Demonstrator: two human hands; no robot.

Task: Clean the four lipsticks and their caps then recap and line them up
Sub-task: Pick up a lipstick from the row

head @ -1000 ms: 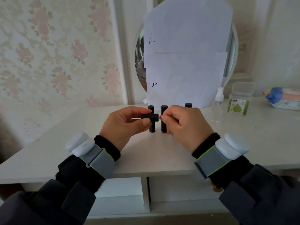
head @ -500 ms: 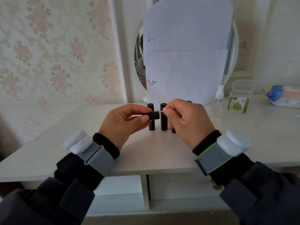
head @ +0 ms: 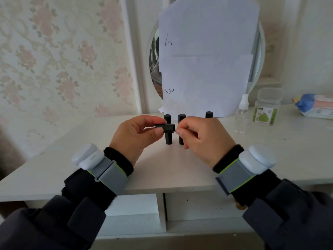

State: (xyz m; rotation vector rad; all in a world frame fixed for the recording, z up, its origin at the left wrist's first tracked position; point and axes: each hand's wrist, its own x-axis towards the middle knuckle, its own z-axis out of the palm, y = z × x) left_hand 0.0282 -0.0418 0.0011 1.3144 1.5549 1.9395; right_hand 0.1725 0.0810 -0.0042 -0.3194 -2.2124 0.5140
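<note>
My left hand (head: pixel 137 136) pinches a short black lipstick cap (head: pixel 166 127) sideways, its open end facing right. At that opening my right hand (head: pixel 203 139) pinches a thin white stick, almost all of it hidden by my fingers. Behind my hands, three black lipstick tubes stand upright on the white dressing table (head: pixel 270 147): one (head: pixel 168 139) behind the cap, a second (head: pixel 181 120) just right of it, and a third (head: pixel 209 114) farther right, with only its top showing above my right hand.
A round mirror covered by white paper (head: pixel 207 60) stands at the back. To its right are a small clear spray bottle (head: pixel 241 116), a clear jar with a green label (head: pixel 266 109) and a pack of wipes (head: pixel 315 107). Drawers sit under the table's front edge.
My right fingertips have closed up to the cap's open end, so the white stick seen between them earlier is nearly hidden. The standing tubes have not moved.
</note>
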